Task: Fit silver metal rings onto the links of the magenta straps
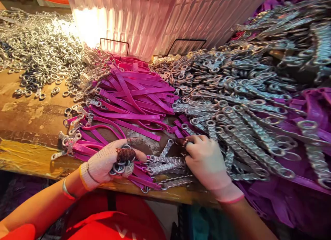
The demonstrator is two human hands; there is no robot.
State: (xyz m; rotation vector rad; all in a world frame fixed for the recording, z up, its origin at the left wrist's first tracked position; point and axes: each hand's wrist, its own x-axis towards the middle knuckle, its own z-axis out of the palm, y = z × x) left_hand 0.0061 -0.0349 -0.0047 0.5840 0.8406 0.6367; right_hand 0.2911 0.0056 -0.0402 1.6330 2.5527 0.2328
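My left hand (110,160), in a white dotted glove with brown fingertips, curls around several metal rings (120,167). It rests above the pink-purple straps at the table's front edge. My right hand (205,160), in a pale glove with a pink cuff, has its fingers bent together against the ends of ridged metal strips (168,164). What its fingertips pinch is hidden. These strips lie between the two hands, their left ends beside purple straps (144,179). A short link piece (167,147) lies just behind them.
Loose metal rings (46,53) are heaped at the back left. A pile of purple straps (139,91) fills the middle. Metal strips (248,129) spread over the right side, with more purple straps (284,198) below. A translucent ribbed panel (155,22) stands behind the wooden table (31,112).
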